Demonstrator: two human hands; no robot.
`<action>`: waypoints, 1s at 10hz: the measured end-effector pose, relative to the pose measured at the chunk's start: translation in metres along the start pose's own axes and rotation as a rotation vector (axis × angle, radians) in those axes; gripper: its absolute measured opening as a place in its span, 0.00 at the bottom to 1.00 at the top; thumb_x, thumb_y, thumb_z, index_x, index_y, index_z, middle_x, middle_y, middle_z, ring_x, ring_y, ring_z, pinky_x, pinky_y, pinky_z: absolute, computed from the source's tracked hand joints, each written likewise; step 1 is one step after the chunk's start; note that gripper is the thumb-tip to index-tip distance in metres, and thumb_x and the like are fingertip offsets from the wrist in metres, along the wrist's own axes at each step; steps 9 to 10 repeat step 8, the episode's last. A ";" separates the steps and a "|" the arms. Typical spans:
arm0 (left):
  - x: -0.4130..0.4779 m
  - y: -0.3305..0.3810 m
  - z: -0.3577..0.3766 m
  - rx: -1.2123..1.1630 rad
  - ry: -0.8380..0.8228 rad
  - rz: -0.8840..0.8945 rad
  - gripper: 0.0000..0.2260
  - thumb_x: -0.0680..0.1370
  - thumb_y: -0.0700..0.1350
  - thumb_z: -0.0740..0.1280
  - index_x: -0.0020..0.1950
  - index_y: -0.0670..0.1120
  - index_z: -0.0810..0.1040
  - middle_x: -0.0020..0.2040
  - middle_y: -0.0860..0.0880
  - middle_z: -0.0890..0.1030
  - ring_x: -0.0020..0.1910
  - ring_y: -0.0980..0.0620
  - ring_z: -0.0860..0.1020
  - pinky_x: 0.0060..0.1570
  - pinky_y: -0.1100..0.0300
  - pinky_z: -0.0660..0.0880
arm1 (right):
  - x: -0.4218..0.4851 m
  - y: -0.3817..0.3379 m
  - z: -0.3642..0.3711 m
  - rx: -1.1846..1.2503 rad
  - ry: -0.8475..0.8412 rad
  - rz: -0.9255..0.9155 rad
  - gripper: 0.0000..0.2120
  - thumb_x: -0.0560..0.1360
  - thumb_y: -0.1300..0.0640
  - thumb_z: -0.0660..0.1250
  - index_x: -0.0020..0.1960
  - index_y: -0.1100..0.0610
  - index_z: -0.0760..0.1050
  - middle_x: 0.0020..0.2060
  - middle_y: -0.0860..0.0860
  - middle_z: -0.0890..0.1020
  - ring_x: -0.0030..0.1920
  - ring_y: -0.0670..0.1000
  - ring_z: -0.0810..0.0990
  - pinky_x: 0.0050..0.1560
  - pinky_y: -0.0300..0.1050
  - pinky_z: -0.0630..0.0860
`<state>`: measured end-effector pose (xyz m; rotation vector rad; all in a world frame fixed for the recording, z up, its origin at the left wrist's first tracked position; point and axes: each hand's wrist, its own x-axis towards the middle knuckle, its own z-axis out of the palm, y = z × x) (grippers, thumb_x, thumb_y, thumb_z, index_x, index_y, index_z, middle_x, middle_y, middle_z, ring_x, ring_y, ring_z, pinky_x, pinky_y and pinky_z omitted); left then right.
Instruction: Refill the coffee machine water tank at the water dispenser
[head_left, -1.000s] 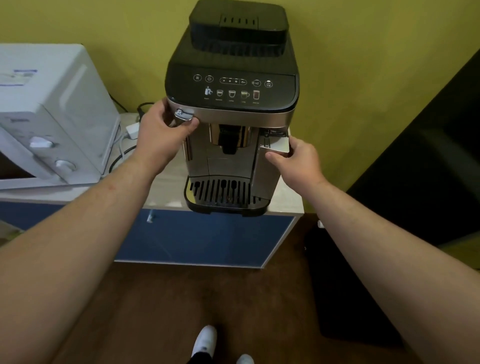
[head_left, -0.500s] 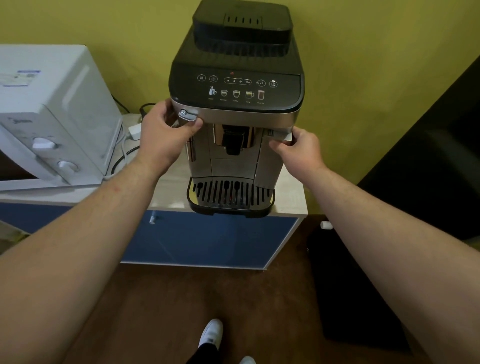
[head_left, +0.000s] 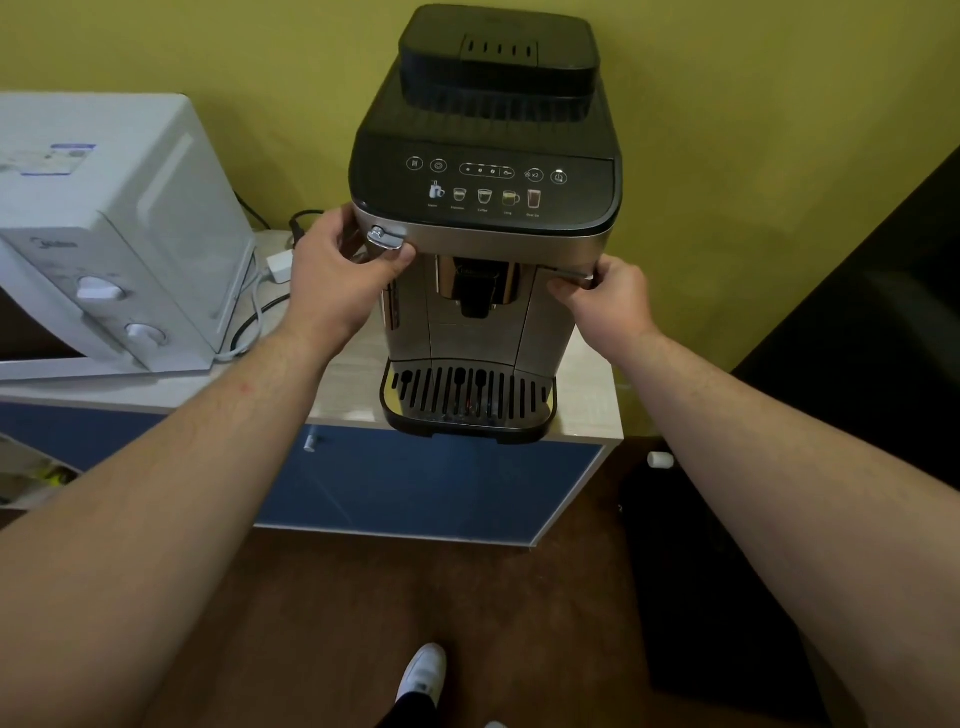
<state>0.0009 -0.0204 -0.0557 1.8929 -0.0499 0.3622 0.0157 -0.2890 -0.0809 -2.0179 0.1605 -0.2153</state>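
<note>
The coffee machine (head_left: 483, 192), black on top with a silver front, stands on a light cabinet top (head_left: 343, 384). My left hand (head_left: 337, 280) grips its left front corner, thumb under the chrome steam knob (head_left: 383, 238). My right hand (head_left: 608, 301) pinches the top edge of the water tank's silver front panel (head_left: 545, 332) at the machine's right side. The panel sits flush with the machine's front. The tank body is hidden inside the machine. No water dispenser is in view.
A white microwave (head_left: 119, 234) stands left of the machine, with cables (head_left: 254, 317) and a white adapter (head_left: 279, 265) between them. The black drip tray (head_left: 467, 400) overhangs the cabinet's blue front. A large black object (head_left: 857, 364) fills the right side.
One second ago the tank's silver panel stuck out from the front. My right hand has moved up and in with it, and it now sits flush. My left hand stayed put.
</note>
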 end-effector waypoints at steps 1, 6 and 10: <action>0.000 -0.001 0.000 0.008 0.005 -0.001 0.19 0.74 0.44 0.74 0.65 0.49 0.77 0.57 0.59 0.82 0.58 0.69 0.77 0.58 0.68 0.74 | 0.002 0.001 0.001 -0.015 -0.001 -0.010 0.08 0.72 0.55 0.75 0.50 0.50 0.80 0.48 0.48 0.84 0.51 0.49 0.82 0.50 0.40 0.76; 0.000 -0.001 0.001 0.012 0.005 0.006 0.17 0.74 0.46 0.74 0.61 0.55 0.76 0.57 0.61 0.81 0.59 0.69 0.76 0.59 0.68 0.73 | 0.001 -0.005 0.000 0.034 -0.030 -0.003 0.08 0.72 0.59 0.75 0.45 0.49 0.78 0.38 0.38 0.80 0.42 0.40 0.78 0.40 0.27 0.71; -0.002 0.005 0.002 -0.017 0.017 -0.002 0.18 0.75 0.42 0.74 0.62 0.51 0.76 0.54 0.62 0.80 0.54 0.75 0.75 0.51 0.78 0.72 | -0.001 -0.011 -0.001 -0.008 -0.040 0.010 0.09 0.73 0.58 0.74 0.44 0.47 0.75 0.44 0.46 0.81 0.51 0.50 0.80 0.47 0.37 0.73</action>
